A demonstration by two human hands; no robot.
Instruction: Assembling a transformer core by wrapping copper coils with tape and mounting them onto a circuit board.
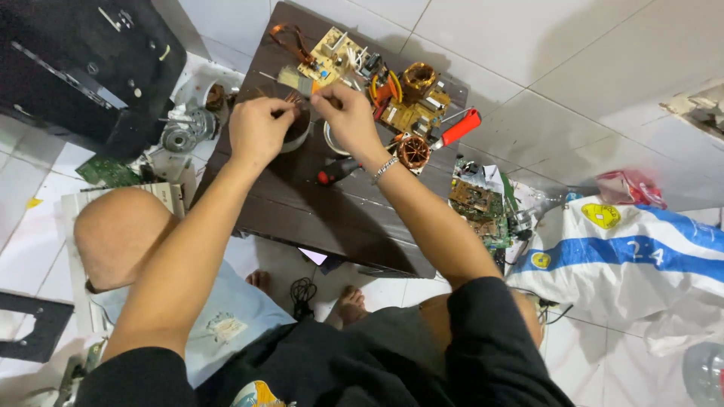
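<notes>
1. A white tiled floor [528, 60] fills the scene, and a low dark brown table [332, 211] stands on it in front of the seated person's knees.
2. A white woven sack [641, 264] with blue stripes and yellow round marks lies on the floor to the right of the table.
3. A black metal casing [75, 60] lies at the far left, with a small motor [185, 128] just beside its near right corner.
4. Yellow-brown circuit boards [400, 98] with copper coils crowd the far right part of the table; a green circuit board [479, 207] sits on the floor off the table's right edge.
5. A red-handled screwdriver [456, 130] lies right of the boards.
6. A round coil winding [296, 124] in a dark ring stands on the far middle of the table, directly beneath both hands.
7. The left hand [258, 130] is curled, its fingertips pinching copper wire ends at the winding's top.
8. The right hand [348, 113], a bracelet [383, 170] on its wrist, pinches a thin tool over the winding's right rim.
</notes>
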